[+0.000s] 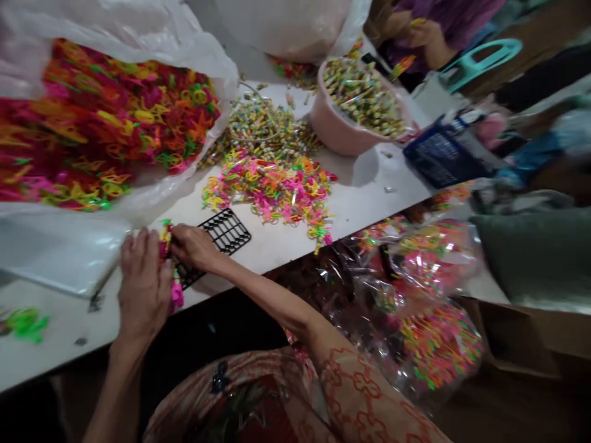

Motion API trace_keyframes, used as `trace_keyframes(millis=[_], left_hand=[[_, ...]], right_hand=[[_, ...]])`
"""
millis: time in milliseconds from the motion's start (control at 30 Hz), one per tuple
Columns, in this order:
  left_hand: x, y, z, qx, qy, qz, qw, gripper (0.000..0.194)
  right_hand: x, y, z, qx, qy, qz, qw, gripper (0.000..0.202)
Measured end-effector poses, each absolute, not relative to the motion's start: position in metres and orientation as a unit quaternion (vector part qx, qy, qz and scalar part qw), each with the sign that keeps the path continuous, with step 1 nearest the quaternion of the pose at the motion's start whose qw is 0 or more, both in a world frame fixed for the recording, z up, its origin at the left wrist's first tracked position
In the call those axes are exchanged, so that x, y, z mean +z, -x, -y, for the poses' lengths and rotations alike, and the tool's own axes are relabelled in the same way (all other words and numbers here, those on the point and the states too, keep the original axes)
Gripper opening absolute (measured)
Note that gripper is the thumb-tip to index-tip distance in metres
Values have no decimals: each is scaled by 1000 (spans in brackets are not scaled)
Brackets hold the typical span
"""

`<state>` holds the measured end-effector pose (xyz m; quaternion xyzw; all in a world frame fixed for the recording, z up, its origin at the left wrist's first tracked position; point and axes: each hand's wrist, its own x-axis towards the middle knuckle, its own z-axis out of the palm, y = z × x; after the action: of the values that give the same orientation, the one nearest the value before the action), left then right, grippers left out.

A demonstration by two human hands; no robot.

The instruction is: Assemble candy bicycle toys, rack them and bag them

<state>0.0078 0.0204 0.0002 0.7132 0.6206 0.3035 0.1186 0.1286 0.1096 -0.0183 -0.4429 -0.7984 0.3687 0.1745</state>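
Note:
A black grid-like plastic rack [225, 232] lies on the white table, its near part under my right hand. My left hand [144, 283] rests flat with fingers stretched, its thumb side against a short row of small bright plastic pieces [176, 294] at the rack's left edge. My right hand [196, 247] is closed in a pinch over the rack beside that row. Its fingertips hide what they hold. Beyond the rack spreads a loose pile of pink, yellow, green and orange plastic pieces [277, 191].
A large plastic bag [217, 67] of bright pieces stands open at back left. Clear bags [92, 258] lie left. Behind the pile are small multicoloured parts [258, 126] and a pink basin [339, 132]. Filled bags [438, 332] sit below the table's right edge. Another person's hands [429, 37] show behind.

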Motion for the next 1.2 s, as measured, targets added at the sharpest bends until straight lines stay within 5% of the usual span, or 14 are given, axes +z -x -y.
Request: trace_keyframes(millis=[200, 467, 700, 967, 1200], left_hand=[[2, -5, -20, 293, -686, -650, 143, 55], [4, -5, -22, 289, -699, -641, 134, 55], [3, -1, -22, 285, -702, -640, 127, 54], [2, -4, -23, 278, -708, -637, 124, 55], [7, 1, -24, 262, -711, -642, 112, 52]], right_hand=[[-31, -132, -123, 464, 436, 737, 226, 6], [-17, -125, -123, 363, 403, 820, 181, 9], [-30, -130, -130, 563, 401, 657, 302, 8], [-27, -129, -111, 399, 407, 799, 193, 6], [-8, -118, -110, 335, 401, 846, 105, 26]])
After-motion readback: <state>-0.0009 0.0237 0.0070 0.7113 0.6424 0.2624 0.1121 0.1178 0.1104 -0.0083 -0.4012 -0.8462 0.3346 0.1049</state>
